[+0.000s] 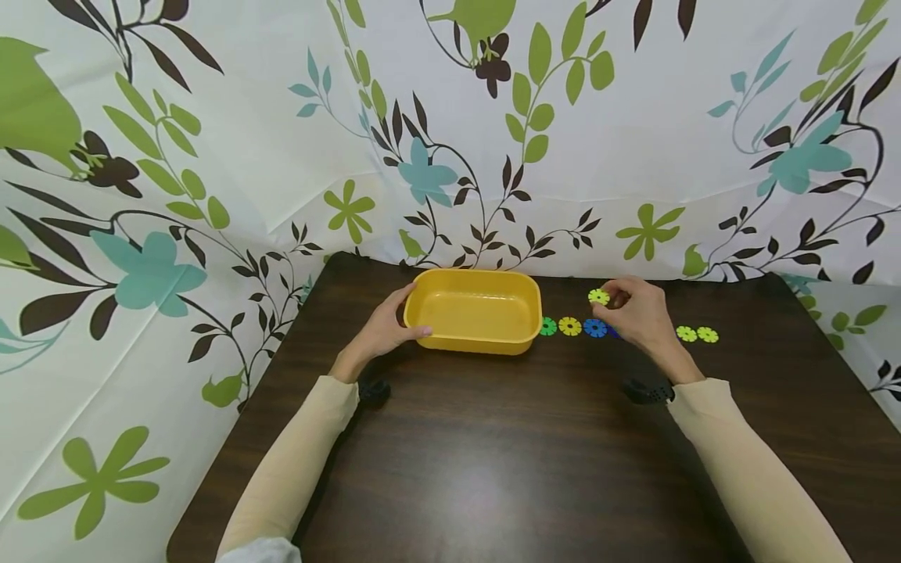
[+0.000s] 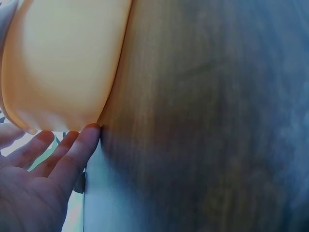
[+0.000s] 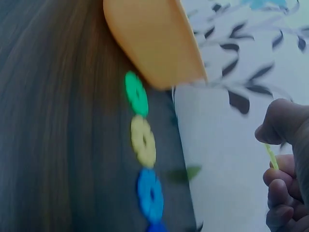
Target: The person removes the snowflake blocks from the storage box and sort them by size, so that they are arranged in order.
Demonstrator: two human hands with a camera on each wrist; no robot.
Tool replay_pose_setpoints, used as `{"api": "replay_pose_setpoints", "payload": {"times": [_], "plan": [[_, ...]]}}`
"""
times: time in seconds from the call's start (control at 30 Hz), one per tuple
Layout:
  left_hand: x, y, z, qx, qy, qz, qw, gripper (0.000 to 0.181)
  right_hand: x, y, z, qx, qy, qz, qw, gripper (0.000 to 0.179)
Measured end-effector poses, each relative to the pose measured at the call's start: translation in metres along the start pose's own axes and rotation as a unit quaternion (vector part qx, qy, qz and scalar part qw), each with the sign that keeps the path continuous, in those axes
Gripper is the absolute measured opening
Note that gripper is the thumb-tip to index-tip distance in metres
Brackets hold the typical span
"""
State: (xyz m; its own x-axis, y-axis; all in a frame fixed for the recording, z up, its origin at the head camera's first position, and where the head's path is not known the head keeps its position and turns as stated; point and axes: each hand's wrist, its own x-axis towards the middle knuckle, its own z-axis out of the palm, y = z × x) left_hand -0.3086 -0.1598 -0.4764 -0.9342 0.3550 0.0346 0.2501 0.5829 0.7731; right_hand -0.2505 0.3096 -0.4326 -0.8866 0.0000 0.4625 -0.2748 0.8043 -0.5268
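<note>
My left hand (image 1: 383, 324) holds the left end of a yellow plastic tray (image 1: 479, 344). Its thumb lies over the front rim, and in the left wrist view the fingertips (image 2: 89, 130) meet the tray's outer wall. Between thumb and fingers, my right hand (image 1: 640, 313) pinches a yellow-green notched disc (image 1: 599, 296), raised above the table; the right wrist view catches the disc (image 3: 272, 157) edge-on. Below that hand, a row of flat discs runs right from the tray: green (image 1: 547, 326), yellow (image 1: 569, 326), blue (image 1: 595, 328) and a darker blue one partly hidden by the hand.
Two yellow-green discs (image 1: 697, 335) lie to the right of my right hand. Everything rests on a dark wood-grain table (image 1: 450, 438) with rounded corners. A white cloth (image 1: 436, 211) printed with leaves and flowers hangs behind and beside it.
</note>
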Motion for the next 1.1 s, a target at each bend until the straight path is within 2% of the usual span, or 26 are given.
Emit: {"api": "replay_pose_setpoints", "payload": {"times": [0.2,0.33,0.6,0.87,1.1], "plan": [[0.000,0.000,0.000,-0.001,-0.001,-0.001,1.0000,0.110,-0.014,0.035,-0.019,-0.036,0.020,0.034,0.9986,0.030],[-0.001,-0.001,0.000,0.003,-0.002,0.000,1.0000,0.111,-0.024,0.058,-0.032,-0.040,0.029,0.060,0.9970,0.031],[-0.001,0.001,0.002,-0.001,-0.001,-0.002,1.0000,0.108,-0.041,0.097,-0.058,-0.068,0.034,0.127,0.9890,0.036],[-0.001,0.003,0.002,0.004,-0.003,-0.010,0.9999,0.110,-0.052,0.125,-0.080,-0.082,0.021,0.198,0.9766,0.043],[-0.001,0.004,0.001,0.005,-0.001,-0.016,0.9999,0.110,-0.058,0.146,-0.091,-0.097,-0.002,0.222,0.9702,0.045]]}}
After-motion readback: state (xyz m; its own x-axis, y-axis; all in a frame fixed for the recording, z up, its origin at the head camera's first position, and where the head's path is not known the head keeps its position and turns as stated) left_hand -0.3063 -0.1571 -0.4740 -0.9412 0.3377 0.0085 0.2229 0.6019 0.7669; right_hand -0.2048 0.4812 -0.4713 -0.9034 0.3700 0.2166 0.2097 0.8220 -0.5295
